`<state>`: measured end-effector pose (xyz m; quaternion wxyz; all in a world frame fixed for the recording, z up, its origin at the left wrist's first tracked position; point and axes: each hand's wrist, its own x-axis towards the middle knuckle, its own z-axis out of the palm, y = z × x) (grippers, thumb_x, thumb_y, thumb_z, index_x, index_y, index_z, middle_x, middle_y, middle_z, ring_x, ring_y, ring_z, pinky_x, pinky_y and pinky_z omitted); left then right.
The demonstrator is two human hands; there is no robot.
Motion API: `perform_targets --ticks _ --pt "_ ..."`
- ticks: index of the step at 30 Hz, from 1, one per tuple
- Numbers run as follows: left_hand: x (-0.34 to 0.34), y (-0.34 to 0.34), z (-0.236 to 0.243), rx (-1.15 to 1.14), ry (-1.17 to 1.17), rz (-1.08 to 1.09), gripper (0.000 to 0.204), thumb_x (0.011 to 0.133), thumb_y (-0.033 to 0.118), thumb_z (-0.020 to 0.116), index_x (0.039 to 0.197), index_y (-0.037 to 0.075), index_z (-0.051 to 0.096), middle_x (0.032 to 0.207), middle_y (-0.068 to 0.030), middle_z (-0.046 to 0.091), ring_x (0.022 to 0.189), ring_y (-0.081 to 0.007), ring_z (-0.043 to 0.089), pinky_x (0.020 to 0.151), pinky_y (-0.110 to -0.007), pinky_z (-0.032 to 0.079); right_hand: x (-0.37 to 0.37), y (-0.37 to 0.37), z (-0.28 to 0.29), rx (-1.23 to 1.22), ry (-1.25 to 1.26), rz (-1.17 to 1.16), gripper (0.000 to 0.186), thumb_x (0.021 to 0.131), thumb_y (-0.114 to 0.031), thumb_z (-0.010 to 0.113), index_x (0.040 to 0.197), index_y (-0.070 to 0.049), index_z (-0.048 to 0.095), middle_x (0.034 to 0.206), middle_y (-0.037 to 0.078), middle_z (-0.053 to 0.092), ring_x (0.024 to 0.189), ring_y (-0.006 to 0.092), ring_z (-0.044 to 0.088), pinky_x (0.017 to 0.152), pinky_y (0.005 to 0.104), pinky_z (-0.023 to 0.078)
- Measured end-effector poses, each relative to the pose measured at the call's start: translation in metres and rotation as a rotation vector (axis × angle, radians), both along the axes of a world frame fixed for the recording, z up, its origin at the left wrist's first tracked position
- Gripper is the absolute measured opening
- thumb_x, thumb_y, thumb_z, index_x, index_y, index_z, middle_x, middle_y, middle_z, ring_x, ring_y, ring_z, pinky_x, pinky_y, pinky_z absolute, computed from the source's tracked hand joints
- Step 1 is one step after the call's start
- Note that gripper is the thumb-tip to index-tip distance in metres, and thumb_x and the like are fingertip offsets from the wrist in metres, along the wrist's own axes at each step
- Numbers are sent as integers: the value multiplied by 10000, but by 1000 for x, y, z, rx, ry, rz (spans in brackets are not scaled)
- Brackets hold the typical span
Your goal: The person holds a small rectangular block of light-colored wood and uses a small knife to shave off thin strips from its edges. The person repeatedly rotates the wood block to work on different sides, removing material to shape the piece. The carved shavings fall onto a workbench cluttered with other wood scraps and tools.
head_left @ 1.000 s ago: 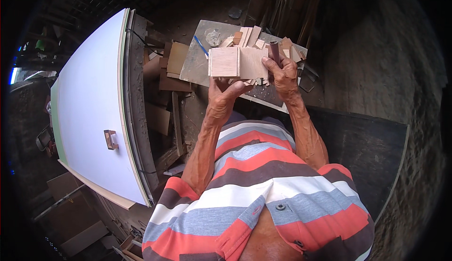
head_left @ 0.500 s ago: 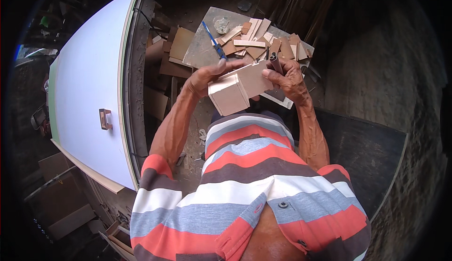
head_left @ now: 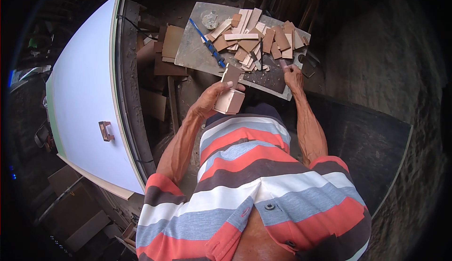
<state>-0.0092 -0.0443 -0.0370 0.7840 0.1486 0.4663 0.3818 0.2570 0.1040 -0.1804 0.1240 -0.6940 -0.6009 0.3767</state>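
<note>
My left hand (head_left: pixel 209 100) is closed around a small wooden box piece (head_left: pixel 229 102), pale and blocky at the near end, with a flat brown panel rising from it. The thumb presses on the panel. My right hand (head_left: pixel 294 78) is at the right edge of the low work table (head_left: pixel 188 49), fingers curled, beside a heap of wood offcuts (head_left: pixel 252 37). Whatever those fingers hold, if anything, is too small to make out. Close by lies a dark tool (head_left: pixel 301 58) with a rounded end. A blue-handled long tool (head_left: pixel 207 43) rests left of the offcuts.
A large white panel (head_left: pixel 87 87) with green edging stands to my left, with a small brown bracket-like piece (head_left: pixel 106 131) on it. Boards (head_left: pixel 173 42) are stacked beside the table. A clear container (head_left: pixel 209 20) sits at its far left. A dark board (head_left: pixel 362 148) lies at right.
My right hand has let go of the box piece and moved right to the table's edge; the dark tool it held no longer shows in it. The left hand has turned the box piece more upright.
</note>
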Motion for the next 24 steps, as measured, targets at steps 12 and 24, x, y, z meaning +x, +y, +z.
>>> perform_targets --ticks 12,24 --pt "-29 -7 -6 -83 198 93 439 948 415 468 1098 25 602 861 -76 647 675 -129 642 546 -296 562 -71 -10 -19 399 -77 433 152 767 -137 556 868 -33 602 853 167 634 822 379 613 799 479 477" --pt "-70 -31 -34 -204 379 189 319 927 299 533 1071 25 612 790 -45 623 623 -115 615 542 -271 537 -115 -31 -29 335 -237 171 289 749 -168 589 994 -27 530 986 193 522 942 387 541 801 483 451"
